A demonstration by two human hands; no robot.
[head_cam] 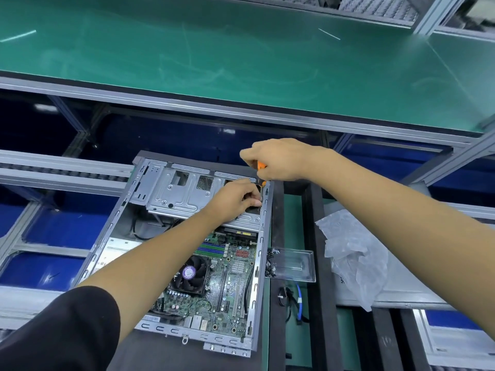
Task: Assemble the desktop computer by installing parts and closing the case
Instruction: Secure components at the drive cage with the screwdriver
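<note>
An open desktop case [126, 204] lies flat in front of me, side panel off. Inside it I see the green motherboard [227, 295] with a black CPU fan [190, 274]. A grey metal drive cage [171, 194] fills the far end. My right hand [278, 159] grips an orange-handled screwdriver [261, 166], held upright over the cage's far right corner. My left hand [238, 196] sits just below, fingers curled and pinching something small at the screwdriver tip. The tip itself is hidden by my fingers.
A clear plastic tray [294, 263] with several small dark screws lies right of the case. A crumpled plastic bag [353, 250] rests on a grey panel [388, 295]. A blue cable [299, 301] lies near the tray. A green conveyor bench [241, 49] runs beyond.
</note>
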